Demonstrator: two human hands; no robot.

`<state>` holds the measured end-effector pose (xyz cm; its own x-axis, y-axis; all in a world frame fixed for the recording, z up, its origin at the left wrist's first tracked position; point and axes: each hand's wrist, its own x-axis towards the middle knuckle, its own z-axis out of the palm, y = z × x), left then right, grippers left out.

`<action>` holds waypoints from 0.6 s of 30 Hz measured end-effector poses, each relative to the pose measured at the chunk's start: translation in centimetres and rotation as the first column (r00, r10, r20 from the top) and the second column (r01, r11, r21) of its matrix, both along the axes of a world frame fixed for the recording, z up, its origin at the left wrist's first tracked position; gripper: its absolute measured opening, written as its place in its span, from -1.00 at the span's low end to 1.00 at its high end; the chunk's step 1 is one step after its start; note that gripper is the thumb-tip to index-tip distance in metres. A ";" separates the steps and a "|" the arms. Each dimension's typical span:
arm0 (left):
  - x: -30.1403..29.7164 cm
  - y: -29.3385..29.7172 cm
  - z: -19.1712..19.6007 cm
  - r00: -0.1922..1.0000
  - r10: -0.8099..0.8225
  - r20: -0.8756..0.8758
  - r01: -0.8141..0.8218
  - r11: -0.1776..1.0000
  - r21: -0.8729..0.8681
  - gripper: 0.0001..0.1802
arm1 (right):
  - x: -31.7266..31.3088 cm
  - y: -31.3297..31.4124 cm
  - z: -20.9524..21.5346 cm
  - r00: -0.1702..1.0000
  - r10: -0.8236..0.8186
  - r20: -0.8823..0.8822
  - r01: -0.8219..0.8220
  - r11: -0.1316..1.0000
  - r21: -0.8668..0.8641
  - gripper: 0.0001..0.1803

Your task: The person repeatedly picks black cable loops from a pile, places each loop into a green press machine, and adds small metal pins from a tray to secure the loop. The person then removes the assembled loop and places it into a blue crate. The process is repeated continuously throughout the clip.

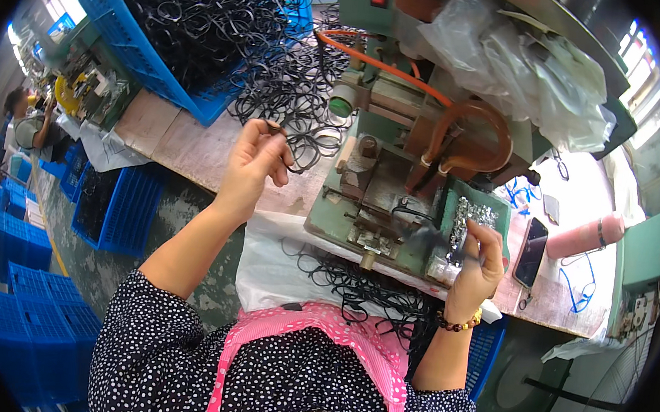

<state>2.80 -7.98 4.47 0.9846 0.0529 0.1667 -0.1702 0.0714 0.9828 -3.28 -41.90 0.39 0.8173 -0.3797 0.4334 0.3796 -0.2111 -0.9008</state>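
My left hand (254,165) is raised at the near edge of a heap of thin black straps (289,86), its fingers curled in a pinch. A bit of black strap (276,127) shows at its fingertips. On the other side of a green bench machine (382,187), my right hand (478,268) is closed in front of a tray of small silvery metal parts (473,211). From its fingers a dark strap (426,241), smeared by motion, stretches toward the machine's middle. More black looped straps (362,290) lie across a white cloth (271,259) on my lap.
A blue basket (118,42) piled with black straps stands at the far left of the table. An orange hose and a thick brown looped tube (473,113) rise over the machine. A phone (530,253) and a pink bottle (587,235) lie at the right. Someone (32,128) sits far left.
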 end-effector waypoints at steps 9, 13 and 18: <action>-2.6 -6.6 7.0 0.945 -0.069 0.319 0.123 0.981 -0.153 -0.78 | 1.1 7.0 3.6 0.979 0.200 0.036 -0.202 0.971 0.124 -0.70; -0.9 -7.2 6.8 0.906 -0.073 0.417 0.136 0.983 -0.124 -0.79 | 1.5 8.4 3.5 0.976 0.201 0.081 -0.209 0.970 0.121 -0.58; -0.6 -7.3 6.3 0.896 -0.053 0.440 0.135 0.978 -0.158 -0.79 | 1.3 9.1 3.9 0.967 0.236 0.092 -0.250 0.947 0.203 -0.51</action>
